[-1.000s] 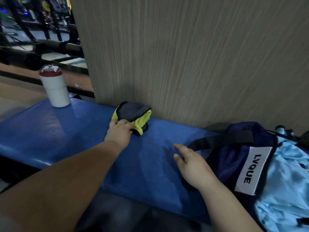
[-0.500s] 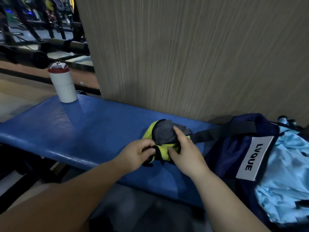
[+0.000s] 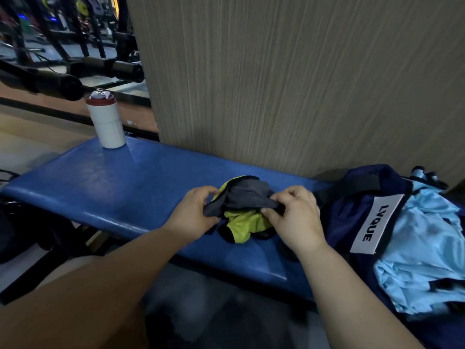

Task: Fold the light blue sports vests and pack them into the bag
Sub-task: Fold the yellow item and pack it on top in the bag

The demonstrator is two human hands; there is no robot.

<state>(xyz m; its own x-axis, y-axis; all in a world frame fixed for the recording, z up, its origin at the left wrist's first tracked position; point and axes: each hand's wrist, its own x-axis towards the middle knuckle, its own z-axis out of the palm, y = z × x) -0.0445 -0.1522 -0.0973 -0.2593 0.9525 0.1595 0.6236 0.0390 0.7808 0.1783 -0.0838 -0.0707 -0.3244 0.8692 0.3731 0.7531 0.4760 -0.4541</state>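
Head view: one wood-grain wall panel (image 3: 276, 84) fills the back, and one blue padded desk (image 3: 113, 187) runs along its foot. One navy bag (image 3: 344, 222) lies open at the desk's right end, with one white label (image 3: 375, 224) on it reading LVQUE. The light blue sports vests (image 3: 415, 248) lie in the bag's open mouth, shiny, creased and crumpled, with dark trim at some edges. How many there are cannot be told, since the cloth runs together in one heap.

Two bare hands are at the middle of the desk, just left of the bag. The left hand (image 3: 193, 212) and the right hand (image 3: 297, 217) each pinch the grey upper edge of one small yellow-and-grey garment (image 3: 239, 225) with black trim. The fingers (image 3: 281, 197) are curled and clamped on the cloth, whose lower part rests on the desk between the hands. One white tumbler (image 3: 108, 122) with a red lid stands upright at the desk's far left corner, well apart from the hands.
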